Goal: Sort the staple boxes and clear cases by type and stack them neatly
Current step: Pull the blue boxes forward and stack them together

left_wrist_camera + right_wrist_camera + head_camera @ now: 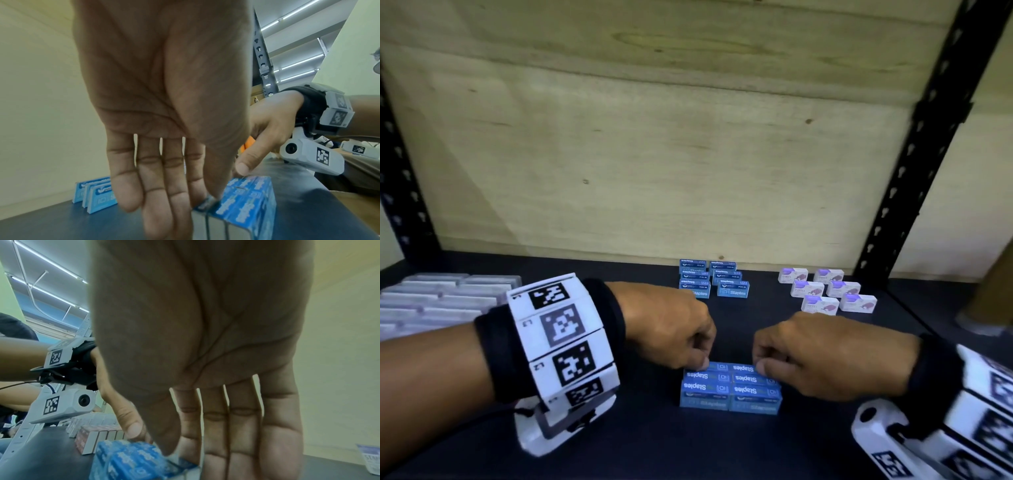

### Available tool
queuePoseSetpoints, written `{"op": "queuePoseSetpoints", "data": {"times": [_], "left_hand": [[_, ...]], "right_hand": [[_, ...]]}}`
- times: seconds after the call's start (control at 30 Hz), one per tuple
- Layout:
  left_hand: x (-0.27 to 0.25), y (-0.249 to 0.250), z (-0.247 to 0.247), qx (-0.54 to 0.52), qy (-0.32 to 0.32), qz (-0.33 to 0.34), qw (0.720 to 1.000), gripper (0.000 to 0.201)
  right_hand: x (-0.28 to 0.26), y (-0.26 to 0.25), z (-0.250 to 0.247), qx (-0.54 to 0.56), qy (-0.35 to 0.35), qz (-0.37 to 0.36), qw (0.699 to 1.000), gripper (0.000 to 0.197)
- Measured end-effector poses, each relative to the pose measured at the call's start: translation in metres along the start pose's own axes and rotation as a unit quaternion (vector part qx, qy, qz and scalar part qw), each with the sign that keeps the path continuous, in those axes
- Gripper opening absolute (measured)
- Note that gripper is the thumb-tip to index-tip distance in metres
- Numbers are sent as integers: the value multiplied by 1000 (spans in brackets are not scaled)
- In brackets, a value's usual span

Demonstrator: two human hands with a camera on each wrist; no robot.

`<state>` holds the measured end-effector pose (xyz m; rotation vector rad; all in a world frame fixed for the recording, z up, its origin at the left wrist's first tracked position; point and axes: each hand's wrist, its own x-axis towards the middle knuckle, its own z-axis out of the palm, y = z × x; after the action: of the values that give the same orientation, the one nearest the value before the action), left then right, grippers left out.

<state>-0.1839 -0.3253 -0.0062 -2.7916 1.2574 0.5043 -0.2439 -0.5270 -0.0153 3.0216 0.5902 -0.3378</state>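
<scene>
the dark shelf [808, 445] carries clear cases [438, 301] at far left, white-and-purple boxes [828, 291] at back right, a blue group [714, 279] behind, and near the front edge the block of blue staple boxes [729, 389]. the left hand [671, 325] and right hand [822, 356] each pinch the block's rearmost boxes between thumb and fingertips. my judgement: uneven squeezing could skew the rows or tip a box.
</scene>
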Motion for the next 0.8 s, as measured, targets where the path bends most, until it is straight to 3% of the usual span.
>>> {"op": "queuePoseSetpoints", "data": {"times": [0.27,0.47,0.8], "left_hand": [[-9,2,-3,-14,-39,-32,999,51],[-8,1,0,13,-62,-20,998,58],[-5,0,3,19,-45,-11,999,48]], "right_hand": [[-11,3,-7,54,-61,24,996,58],[-5,-1,-2,48,-61,9,997,48],[1,1,1,49,-55,6,997,40]]}}
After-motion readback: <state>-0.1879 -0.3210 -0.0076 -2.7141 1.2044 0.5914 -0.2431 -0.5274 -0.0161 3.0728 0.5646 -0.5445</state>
